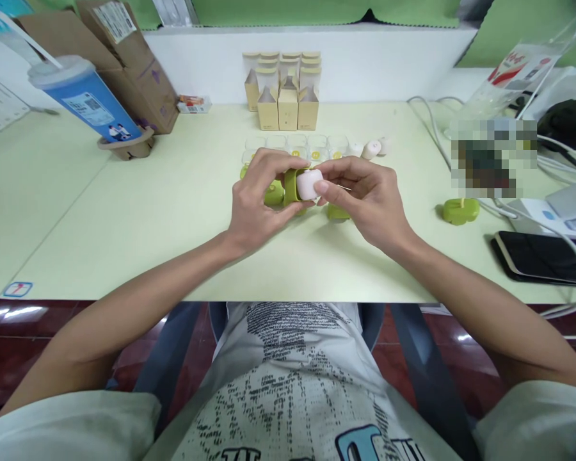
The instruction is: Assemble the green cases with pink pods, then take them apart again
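Your left hand (253,203) is clasping the green case (290,186), fingers above and thumb below, while your right hand (372,197) is pinching the pale pink piece (308,185).

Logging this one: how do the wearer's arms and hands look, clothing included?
The left hand and right hand show no gloves, rings or watch. The forearms are bare too, below loose, pale short sleeves. Neither arm carries visible markings.

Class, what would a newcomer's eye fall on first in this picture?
In the centre, the left hand grips a green case, and the right hand holds a white piece at its opening. Behind them stand clustered tan boxes. At upper left is a blue cup.
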### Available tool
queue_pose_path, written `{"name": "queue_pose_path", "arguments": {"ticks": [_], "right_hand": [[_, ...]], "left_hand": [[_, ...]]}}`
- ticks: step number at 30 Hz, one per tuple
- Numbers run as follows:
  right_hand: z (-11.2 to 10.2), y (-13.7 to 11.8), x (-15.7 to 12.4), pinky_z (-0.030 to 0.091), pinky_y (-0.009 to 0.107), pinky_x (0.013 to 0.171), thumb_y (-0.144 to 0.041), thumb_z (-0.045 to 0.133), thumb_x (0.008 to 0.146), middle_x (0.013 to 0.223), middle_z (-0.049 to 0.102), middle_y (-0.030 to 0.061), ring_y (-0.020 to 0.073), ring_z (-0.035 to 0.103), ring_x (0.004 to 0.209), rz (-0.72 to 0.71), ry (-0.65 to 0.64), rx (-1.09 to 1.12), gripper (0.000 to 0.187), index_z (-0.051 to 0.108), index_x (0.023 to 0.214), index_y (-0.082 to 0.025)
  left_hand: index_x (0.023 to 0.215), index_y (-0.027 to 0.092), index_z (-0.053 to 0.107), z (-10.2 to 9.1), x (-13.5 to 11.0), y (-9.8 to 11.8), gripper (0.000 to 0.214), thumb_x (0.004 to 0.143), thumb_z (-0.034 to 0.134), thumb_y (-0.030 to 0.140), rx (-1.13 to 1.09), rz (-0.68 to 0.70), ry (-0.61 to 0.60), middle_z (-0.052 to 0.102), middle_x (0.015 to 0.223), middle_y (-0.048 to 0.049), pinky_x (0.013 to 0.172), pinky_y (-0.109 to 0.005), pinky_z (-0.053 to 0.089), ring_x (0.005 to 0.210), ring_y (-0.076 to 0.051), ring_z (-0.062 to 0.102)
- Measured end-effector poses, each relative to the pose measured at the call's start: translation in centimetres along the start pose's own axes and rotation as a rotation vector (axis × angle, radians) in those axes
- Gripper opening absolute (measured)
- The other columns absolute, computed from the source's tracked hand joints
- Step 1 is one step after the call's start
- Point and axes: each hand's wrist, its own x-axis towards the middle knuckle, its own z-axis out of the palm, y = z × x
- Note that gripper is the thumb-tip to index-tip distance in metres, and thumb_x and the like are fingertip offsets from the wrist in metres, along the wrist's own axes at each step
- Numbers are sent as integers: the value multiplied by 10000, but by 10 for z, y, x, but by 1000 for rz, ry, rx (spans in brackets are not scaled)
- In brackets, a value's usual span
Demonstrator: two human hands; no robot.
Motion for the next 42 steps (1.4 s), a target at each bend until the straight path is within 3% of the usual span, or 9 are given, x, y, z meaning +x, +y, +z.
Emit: {"name": "queue_pose_path", "arguments": {"ticks": [6, 11, 20, 27, 31, 38, 42], "right_hand": [[2, 1, -1, 721, 399, 915, -668, 959, 856, 1086, 838, 47, 215, 799, 1002, 23, 32, -16, 475, 831, 1077, -267], [-1, 1, 1, 721, 391, 917, -655, 990, 819, 1061, 837, 48, 199, 795, 947, 85, -17, 43, 533, 821, 1100, -236], [0, -7, -1, 715, 441, 1012, -692, 988, 798, 1142, 855, 64, 236, 801, 1068, 55, -25, 43, 555, 837, 1094, -247], [1, -13, -1, 740, 418, 950, -693, 1000, 782, 1083, 851, 32, 231, 807, 1028, 33, 8, 9, 513, 846, 1044, -280], [0, -12, 1, 732, 459, 978, -720, 1002, 756, 1081, 841, 47, 281, 809, 1111, 36, 1, -30, 568, 830, 1069, -278], [5, -3, -3, 726, 501, 1020, -791, 948, 776, 1165, 813, 65, 320, 781, 1225, 28, 60, -104, 625, 787, 1109, -287], [12, 5, -7, 732, 468, 980, -848, 859, 838, 1243, 783, 68, 289, 767, 1202, 19, 93, -127, 629, 733, 1149, -316]], "left_hand": [[1347, 287, 714, 1, -1, -4, 581, 966, 833, 710, 87, 62, 15, 799, 1121, -49, 838, -455, 664, 1051, -233, 725], [1374, 323, 679, -1, -1, -1, 461, 1064, 747, 657, 134, 31, -22, 810, 1192, -45, 932, -566, 649, 1137, -251, 733], [1341, 306, 701, 1, 3, 2, 402, 1044, 817, 549, 129, 101, 83, 821, 1139, -48, 860, -515, 677, 1073, -236, 754], [1333, 348, 682, -1, -1, 1, 556, 948, 851, 711, 84, -8, 19, 780, 1186, -47, 937, -530, 663, 1153, -281, 751], [1287, 369, 687, 0, -4, 0, 571, 896, 885, 736, 62, -114, -20, 776, 1206, -48, 954, -524, 672, 1217, -309, 747], [1302, 379, 698, -4, -4, 2, 509, 967, 789, 751, 14, -215, -94, 776, 1256, -78, 1059, -614, 678, 1305, -338, 732], [1339, 390, 693, 0, -8, 7, 552, 955, 774, 777, 70, -179, -33, 760, 1261, -89, 1092, -633, 661, 1303, -339, 719]]}}
